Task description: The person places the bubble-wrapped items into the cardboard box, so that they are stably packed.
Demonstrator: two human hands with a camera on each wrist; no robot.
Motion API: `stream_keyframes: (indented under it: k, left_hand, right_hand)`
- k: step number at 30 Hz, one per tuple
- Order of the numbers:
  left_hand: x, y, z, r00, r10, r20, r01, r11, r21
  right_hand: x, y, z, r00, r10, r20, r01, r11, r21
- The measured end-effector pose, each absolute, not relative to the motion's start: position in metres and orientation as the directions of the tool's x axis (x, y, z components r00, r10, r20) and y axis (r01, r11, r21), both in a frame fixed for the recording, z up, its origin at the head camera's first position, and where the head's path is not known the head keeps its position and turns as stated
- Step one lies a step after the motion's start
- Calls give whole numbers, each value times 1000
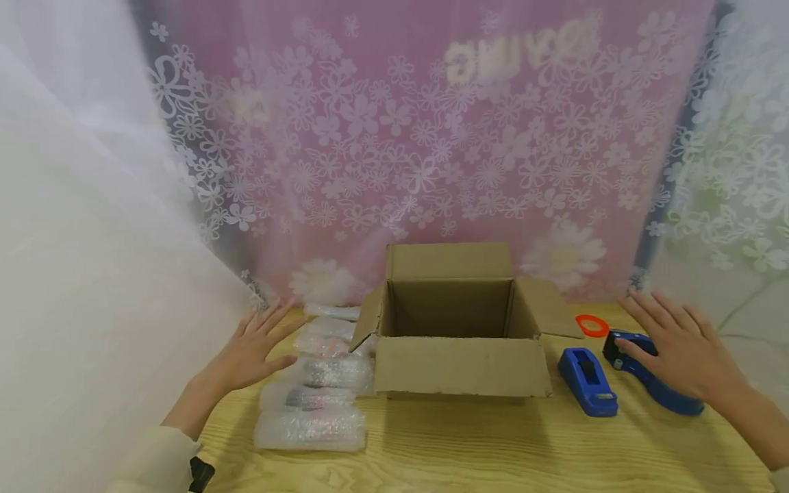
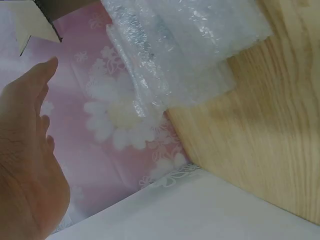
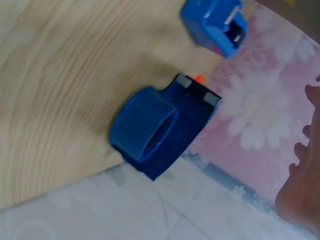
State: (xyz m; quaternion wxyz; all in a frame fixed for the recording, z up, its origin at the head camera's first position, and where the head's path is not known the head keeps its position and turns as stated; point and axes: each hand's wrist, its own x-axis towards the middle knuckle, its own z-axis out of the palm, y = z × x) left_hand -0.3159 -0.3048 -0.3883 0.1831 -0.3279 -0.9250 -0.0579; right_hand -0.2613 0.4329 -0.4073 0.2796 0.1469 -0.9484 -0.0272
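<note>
My left hand (image 1: 255, 350) is held with fingers spread beside a column of several bubble-wrapped packages (image 1: 311, 428), holding nothing. In the left wrist view the hand (image 2: 30, 145) is apart from the clear bubble wrap (image 2: 185, 45). An open cardboard box (image 1: 462, 366) stands in the middle, its flaps folded outward. On the other side my right hand (image 1: 693, 352) is also spread, overlapping a blue tape gun (image 1: 668, 397) in the head view. The right wrist view shows this tape gun (image 3: 145, 125) lying on the table, apart from the hand (image 3: 302, 170).
A blue desktop tape dispenser (image 1: 585, 383) sits between the box and the tape gun. Behind it lies an orange-red ring (image 1: 592, 326). A pink flowered curtain (image 1: 370, 157) hangs behind the wooden table (image 1: 456, 452), and white sheeting (image 1: 92, 274) borders the left side.
</note>
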Motion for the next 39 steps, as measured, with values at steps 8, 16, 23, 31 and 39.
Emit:
stream_keyframes:
  k: [8,16,23,31,39]
  left_hand:
    - [-299,-309,-398,-766,598,238,638,754,158]
    - [-282,-302,-404,-736,666,125,646,634,425]
    - [-274,-291,-409,-714,698,61,609,575,547]
    - [-270,-293,-429,-691,723,12,590,554,588]
    - [-264,-294,-452,-682,727,79,644,546,536]
  right_hand:
    - [-268,411,-388,-816,-228,531,-415,871,-264]
    - [-270,362,-364,-874,-225,431,-449,711,-541]
    - [-271,325,-361,-865,-275,420,-493,622,-608]
    - [-269,293,-373,-812,-357,462,-577,608,-545]
    - [-265,281,-398,-856,-266,444,-510,572,-642]
